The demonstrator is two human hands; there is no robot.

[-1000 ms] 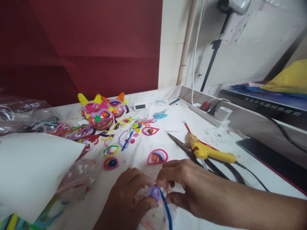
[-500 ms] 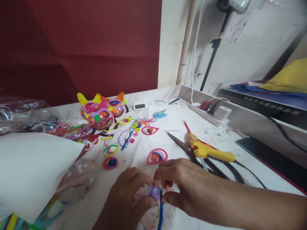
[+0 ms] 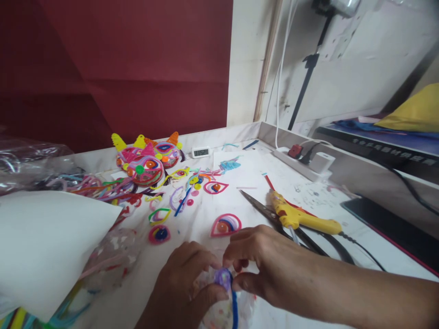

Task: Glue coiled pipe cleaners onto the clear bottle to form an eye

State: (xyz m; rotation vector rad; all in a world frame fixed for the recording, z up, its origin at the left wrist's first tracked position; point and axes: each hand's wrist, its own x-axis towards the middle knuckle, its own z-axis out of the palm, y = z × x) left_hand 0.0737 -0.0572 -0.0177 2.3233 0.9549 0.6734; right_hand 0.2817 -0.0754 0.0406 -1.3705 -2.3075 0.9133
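The dark box [image 3: 377, 143] reads "乒乓器材" in part; digits on the white display [image 3: 200, 152] blur.

a purple coil and a blue strip, held near you
you have the small, rounded purple coil [image 3: 222, 277] over a clear, rounded piece [image 3: 219, 313] flecked with color; the slim blue strip [image 3: 235, 308] bends by the coil's right side, then runs nearer to you, out of view.

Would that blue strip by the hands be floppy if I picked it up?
The blue strip probably bends easily, since it curves beside the purple piece. It's likely light, being so thin. Its curved shape would probably stop it rolling far.
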